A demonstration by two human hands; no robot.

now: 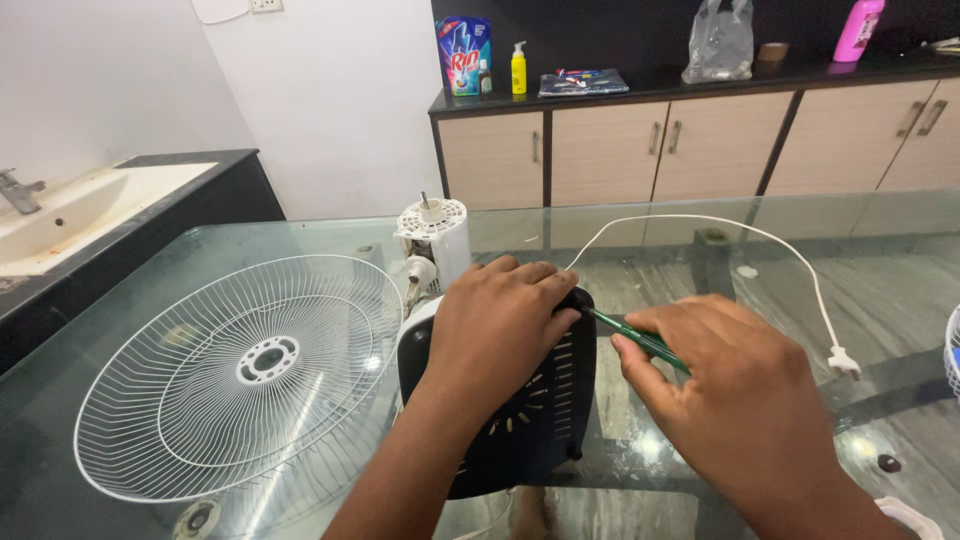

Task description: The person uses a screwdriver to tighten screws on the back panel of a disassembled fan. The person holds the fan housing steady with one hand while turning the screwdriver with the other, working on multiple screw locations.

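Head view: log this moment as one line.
left hand pressing black vented fan base | right hand holding green screwdriver at base edge | white fan grille flat on glass table | motor housing behind

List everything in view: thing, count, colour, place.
fan base: 1, black, slotted, on table centre, under left hand
screwdriver: 1, green shaft, in right hand, tip at base's edge
fan motor: 1, white, behind base
fan grille: 1, white wire, table left
power cord: 1, white, plug at right
glass table: 1, clear
sink: 1, white, far left
cabinets: beige, black counter
counter items: blue packet, yellow bottle, plastic bag, pink bottle
left hand: on base
right hand: grips screwdriver
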